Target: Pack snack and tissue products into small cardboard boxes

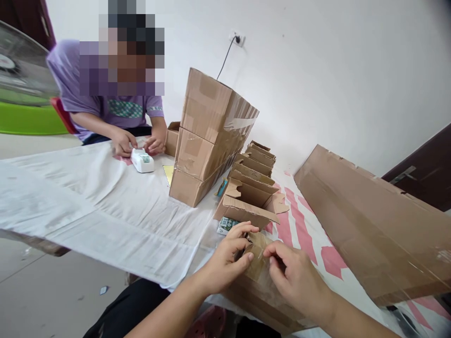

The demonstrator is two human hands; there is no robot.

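A cardboard box [259, 303] lies in front of me at the table's near edge, with shiny brown packing tape across its top. My left hand [230, 256] rests at the far left end of this box, its fingers stretched out and its thumb apart. Over the taped top, my right hand [294, 274] has thumb and fingers drawn together in a pinch. Whatever lies between those fingertips is too small to make out. Just beyond my left fingers is a small green and white packet [225, 226], partly hidden by the hand.
Open cardboard boxes [251, 206] stand in a row ahead, right of a stack of taped boxes [202, 136]. A large cardboard carton [369, 225] stands at right. Across the white-covered table [130, 216], a person [116, 117] handles a white device [143, 161].
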